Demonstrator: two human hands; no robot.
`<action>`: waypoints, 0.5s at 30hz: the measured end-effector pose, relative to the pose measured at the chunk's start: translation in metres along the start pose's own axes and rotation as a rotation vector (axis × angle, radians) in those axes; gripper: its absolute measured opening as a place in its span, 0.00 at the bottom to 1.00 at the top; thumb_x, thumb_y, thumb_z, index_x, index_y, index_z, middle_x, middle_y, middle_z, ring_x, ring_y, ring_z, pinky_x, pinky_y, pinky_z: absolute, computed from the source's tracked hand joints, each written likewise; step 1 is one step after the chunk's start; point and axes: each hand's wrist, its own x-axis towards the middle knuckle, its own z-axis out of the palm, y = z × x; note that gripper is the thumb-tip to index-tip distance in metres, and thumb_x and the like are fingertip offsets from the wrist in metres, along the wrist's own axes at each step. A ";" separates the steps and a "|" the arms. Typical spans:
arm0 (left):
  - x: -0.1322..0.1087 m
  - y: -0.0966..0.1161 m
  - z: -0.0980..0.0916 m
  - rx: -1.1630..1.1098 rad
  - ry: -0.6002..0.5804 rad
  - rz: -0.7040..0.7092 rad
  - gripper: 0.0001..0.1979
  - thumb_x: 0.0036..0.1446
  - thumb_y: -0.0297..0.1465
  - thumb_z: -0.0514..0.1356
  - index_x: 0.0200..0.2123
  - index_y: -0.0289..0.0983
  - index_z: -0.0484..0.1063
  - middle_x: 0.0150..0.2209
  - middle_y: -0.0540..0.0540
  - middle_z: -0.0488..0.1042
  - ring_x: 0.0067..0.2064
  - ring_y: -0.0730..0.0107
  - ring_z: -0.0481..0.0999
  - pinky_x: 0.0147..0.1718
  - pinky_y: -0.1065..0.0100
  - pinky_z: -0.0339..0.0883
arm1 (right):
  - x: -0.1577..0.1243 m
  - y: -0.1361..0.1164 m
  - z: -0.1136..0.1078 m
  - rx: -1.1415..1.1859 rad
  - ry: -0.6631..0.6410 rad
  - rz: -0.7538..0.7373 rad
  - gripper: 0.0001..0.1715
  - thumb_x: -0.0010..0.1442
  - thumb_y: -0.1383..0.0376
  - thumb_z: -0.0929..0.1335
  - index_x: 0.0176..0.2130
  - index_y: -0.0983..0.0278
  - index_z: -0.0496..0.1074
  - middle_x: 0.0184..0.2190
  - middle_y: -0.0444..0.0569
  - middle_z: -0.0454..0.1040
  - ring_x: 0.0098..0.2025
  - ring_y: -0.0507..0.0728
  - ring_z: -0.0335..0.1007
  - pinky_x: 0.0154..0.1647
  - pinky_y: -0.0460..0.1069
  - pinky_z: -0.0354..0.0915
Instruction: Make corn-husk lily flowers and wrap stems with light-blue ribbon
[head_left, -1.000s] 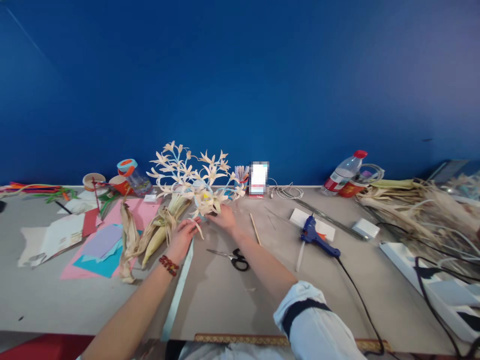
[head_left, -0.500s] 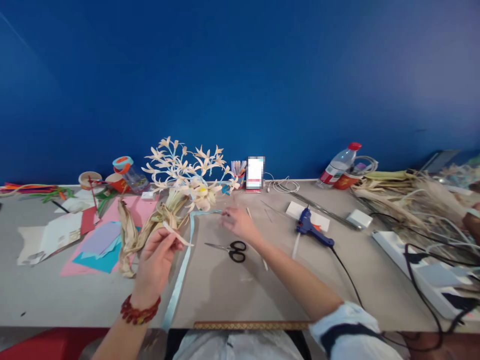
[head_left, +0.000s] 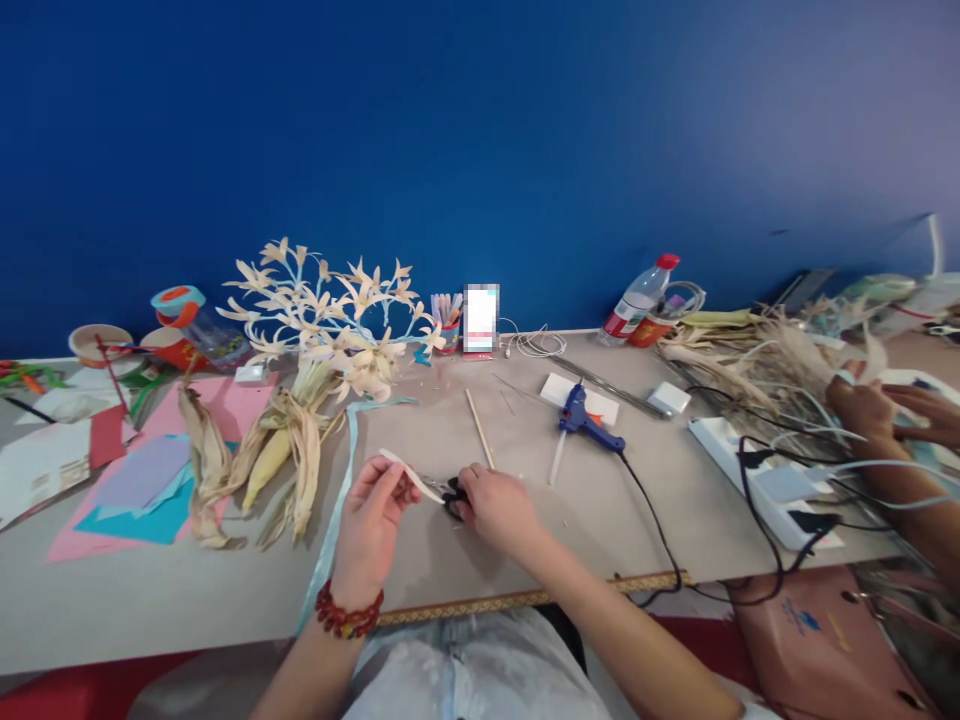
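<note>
The left hand (head_left: 379, 495) pinches a pale strip (head_left: 421, 482), and the right hand (head_left: 496, 503) grips the scissors (head_left: 452, 497).

The strip is up off the table (head_left: 247, 610), right by the scissors' black handles; I can't tell if it has been cut. Farther off lie a thin stick (head_left: 479, 428), dry husks (head_left: 304, 460) and a blue glue gun (head_left: 575, 410). Past the husks, near the blue wall (head_left: 480, 150), lots of pale flowers (head_left: 371, 370) already sit on blue stems. That part looks done; the strip is loose, so it looks like work is left.
</note>
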 end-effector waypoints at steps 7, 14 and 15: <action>0.008 0.003 0.008 -0.026 -0.003 -0.015 0.09 0.51 0.33 0.67 0.31 0.39 0.69 0.28 0.53 0.74 0.28 0.74 0.74 0.30 0.70 0.69 | -0.037 0.033 0.004 1.057 -0.053 0.085 0.14 0.62 0.52 0.64 0.37 0.60 0.62 0.28 0.44 0.73 0.22 0.52 0.67 0.24 0.47 0.61; 0.019 -0.005 0.024 -0.130 0.003 -0.104 0.11 0.50 0.33 0.68 0.32 0.39 0.68 0.28 0.54 0.75 0.29 0.75 0.75 0.30 0.71 0.71 | -0.082 0.027 0.025 1.562 -0.187 0.166 0.36 0.45 0.36 0.71 0.34 0.61 0.60 0.21 0.40 0.68 0.14 0.46 0.54 0.14 0.43 0.50; 0.019 -0.007 0.027 -0.125 0.002 -0.111 0.12 0.50 0.34 0.68 0.32 0.39 0.68 0.28 0.54 0.75 0.29 0.75 0.75 0.30 0.71 0.71 | -0.082 0.022 0.028 1.558 -0.210 0.165 0.38 0.43 0.35 0.72 0.34 0.61 0.60 0.21 0.39 0.69 0.14 0.45 0.53 0.13 0.42 0.49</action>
